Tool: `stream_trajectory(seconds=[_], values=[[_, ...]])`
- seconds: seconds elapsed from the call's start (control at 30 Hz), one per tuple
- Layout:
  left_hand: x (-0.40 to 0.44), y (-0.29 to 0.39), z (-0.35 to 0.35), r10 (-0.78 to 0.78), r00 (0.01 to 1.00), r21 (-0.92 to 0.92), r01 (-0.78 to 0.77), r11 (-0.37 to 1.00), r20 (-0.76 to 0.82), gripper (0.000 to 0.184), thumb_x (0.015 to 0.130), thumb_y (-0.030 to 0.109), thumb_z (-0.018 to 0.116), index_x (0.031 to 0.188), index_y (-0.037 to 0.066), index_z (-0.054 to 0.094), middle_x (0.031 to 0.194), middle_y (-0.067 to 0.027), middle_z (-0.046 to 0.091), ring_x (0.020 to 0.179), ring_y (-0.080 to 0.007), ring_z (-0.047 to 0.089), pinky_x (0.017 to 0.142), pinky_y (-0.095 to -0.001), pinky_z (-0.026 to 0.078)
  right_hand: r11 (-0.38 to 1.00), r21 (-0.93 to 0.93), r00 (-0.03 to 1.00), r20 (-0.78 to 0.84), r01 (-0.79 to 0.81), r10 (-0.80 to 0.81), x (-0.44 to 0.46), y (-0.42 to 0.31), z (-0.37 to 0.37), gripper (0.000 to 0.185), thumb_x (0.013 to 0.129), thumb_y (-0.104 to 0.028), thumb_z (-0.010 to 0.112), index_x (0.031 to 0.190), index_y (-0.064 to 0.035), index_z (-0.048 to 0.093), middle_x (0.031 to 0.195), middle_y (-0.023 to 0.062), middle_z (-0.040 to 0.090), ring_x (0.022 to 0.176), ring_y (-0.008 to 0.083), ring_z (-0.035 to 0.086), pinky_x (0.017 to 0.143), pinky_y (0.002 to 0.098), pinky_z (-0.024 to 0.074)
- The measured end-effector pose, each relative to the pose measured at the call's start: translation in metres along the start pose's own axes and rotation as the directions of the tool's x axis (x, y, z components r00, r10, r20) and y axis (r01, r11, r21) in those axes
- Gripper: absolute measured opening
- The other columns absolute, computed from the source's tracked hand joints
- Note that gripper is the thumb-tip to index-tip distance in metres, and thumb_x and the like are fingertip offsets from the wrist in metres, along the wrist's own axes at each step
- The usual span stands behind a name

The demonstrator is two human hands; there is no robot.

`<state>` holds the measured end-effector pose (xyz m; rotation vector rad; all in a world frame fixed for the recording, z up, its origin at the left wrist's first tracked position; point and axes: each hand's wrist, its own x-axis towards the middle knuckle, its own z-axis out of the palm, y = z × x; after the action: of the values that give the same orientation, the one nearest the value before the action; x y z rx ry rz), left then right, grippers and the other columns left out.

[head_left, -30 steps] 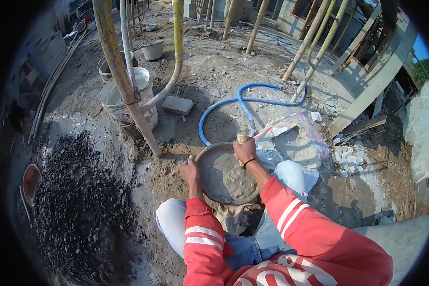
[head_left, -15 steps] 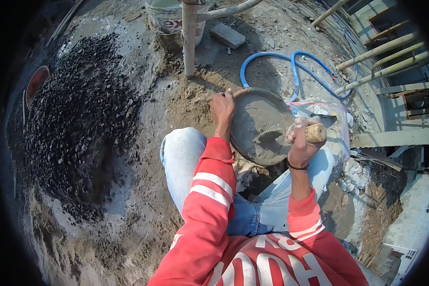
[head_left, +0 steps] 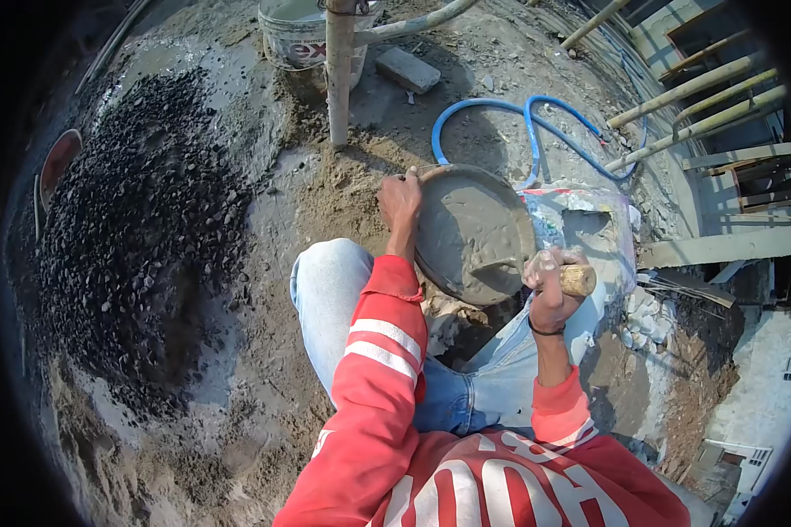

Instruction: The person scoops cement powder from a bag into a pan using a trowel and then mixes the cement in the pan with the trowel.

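Note:
A round, shallow pan [head_left: 466,169] of wet grey mortar [head_left: 461,220] sits in front of my knees. My left hand [head_left: 400,202] is closed on its left rim, thumb near the top edge. On the other side, my right hand [head_left: 549,285] wraps around the wooden handle of a trowel [head_left: 578,279]. The trowel's blade lies in the mortar at the pan's lower right, mostly coated and partly hidden. Just beyond the right rim is a printed plastic sack [head_left: 624,237] with a dark opening or shadow on it.
A heap of dark gravel [head_left: 141,237] spreads at left. A wooden post [head_left: 338,88] rises ahead, near a white bucket [head_left: 281,39] and a grey block [head_left: 409,70]. A blue hose [head_left: 533,140] curls behind the pan. Poles [head_left: 703,127] stand at right beside a drop.
My right hand and the trowel have come lower, toward my body, the blade still in the mortar. My left hand keeps its hold on the rim. The view has shifted slightly.

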<state>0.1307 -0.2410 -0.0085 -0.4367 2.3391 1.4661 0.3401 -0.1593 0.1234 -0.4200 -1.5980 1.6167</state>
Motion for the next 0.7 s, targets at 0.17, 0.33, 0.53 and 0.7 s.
stream_trajectory(seconds=[0.17,0.33,0.53,0.7], values=[[-0.002,0.004,-0.003,-0.030,0.999,-0.020,0.030,0.999,-0.021,0.046,0.084,0.044,0.062,0.095,0.001,0.071,0.102,-0.0261,0.067,0.098,-0.0424,0.064,0.084,-0.0488,0.049,0.996,-0.057,0.997,-0.045,-0.066,0.063,0.019,0.004,0.005,0.015,0.084,0.002,0.059,0.078,-0.0041,0.047,0.062,0.0028,0.048,0.048,0.0101,0.046,0.043,0.0263,0.0372],[-0.002,0.001,-0.002,0.008,1.000,0.019,-0.007,1.000,-0.004,0.045,0.085,0.043,0.061,0.095,0.000,0.071,0.100,-0.0271,0.067,0.097,-0.0434,0.063,0.084,-0.0493,0.049,1.000,-0.020,0.996,-0.083,-0.016,0.014,0.017,-0.046,0.015,0.012,0.082,0.002,0.058,0.077,-0.0018,0.048,0.061,0.0039,0.048,0.048,0.0105,0.045,0.043,0.0267,0.0367],[-0.008,0.001,-0.002,0.040,0.999,0.015,-0.040,0.999,-0.019,0.045,0.085,0.042,0.062,0.094,-0.001,0.071,0.098,-0.0278,0.067,0.096,-0.0441,0.064,0.083,-0.0495,0.049,0.970,-0.239,0.996,-0.090,-0.051,0.030,-0.001,0.088,0.010,0.013,0.079,-0.002,0.063,0.071,-0.0030,0.053,0.060,0.0010,0.053,0.051,0.0098,0.050,0.046,0.0252,0.0388],[-0.012,0.006,-0.008,0.042,0.996,0.012,-0.042,0.999,-0.072,0.045,0.085,0.041,0.062,0.092,-0.002,0.071,0.098,-0.0281,0.067,0.095,-0.0439,0.064,0.082,-0.0503,0.049,0.988,-0.154,0.992,-0.115,0.025,-0.044,0.040,0.121,0.038,0.016,0.076,0.002,0.063,0.069,-0.0052,0.050,0.055,0.0013,0.047,0.043,0.0099,0.045,0.041,0.0252,0.0368]])
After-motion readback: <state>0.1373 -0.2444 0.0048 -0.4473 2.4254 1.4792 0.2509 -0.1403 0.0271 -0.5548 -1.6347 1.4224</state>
